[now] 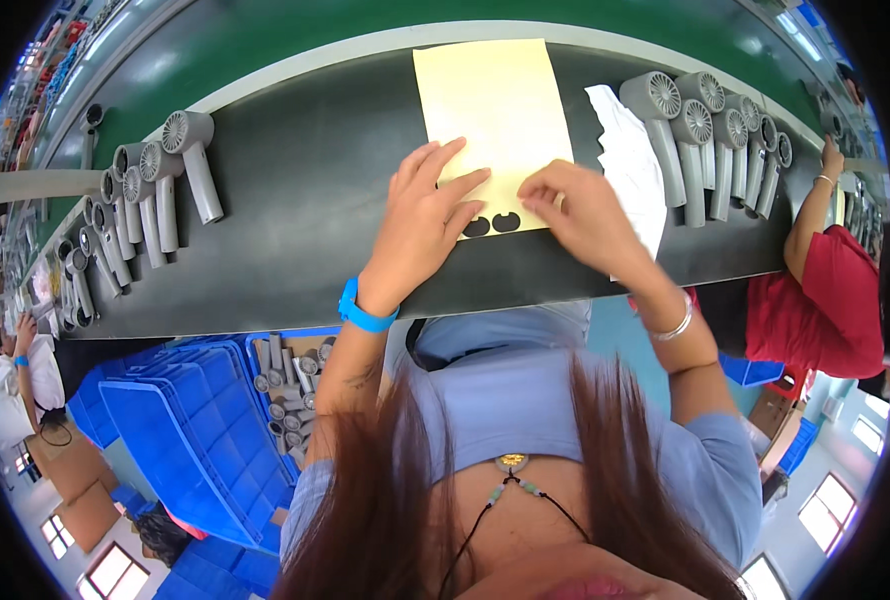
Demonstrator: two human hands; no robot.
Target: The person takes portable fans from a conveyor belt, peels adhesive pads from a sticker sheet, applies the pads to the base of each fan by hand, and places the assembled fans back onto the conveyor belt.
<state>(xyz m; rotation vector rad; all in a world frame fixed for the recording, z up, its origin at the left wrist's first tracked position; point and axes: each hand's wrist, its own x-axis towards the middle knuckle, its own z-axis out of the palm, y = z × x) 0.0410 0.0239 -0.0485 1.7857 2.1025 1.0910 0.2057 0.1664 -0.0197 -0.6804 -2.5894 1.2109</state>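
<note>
A pale yellow sheet (495,100) lies on the dark bench in front of me. Near its lower edge sit two small black round pieces with notches, a left black piece (476,227) and a right black piece (506,222). My left hand (420,215) rests on the sheet's left side, fingers spread, fingertips just above the black pieces. Over the sheet's lower right edge is my right hand (580,210), slightly blurred, its thumb and fingers curled together in a pinch. Whatever is between those fingers, if anything, is hidden.
A crumpled white sheet (633,165) lies right of the yellow one. Grey handheld fans (665,130) stand in a group beyond it, and more grey fans (190,160) line the left. Blue crates (185,430) stand below the bench at left. A person in red (825,300) works at right.
</note>
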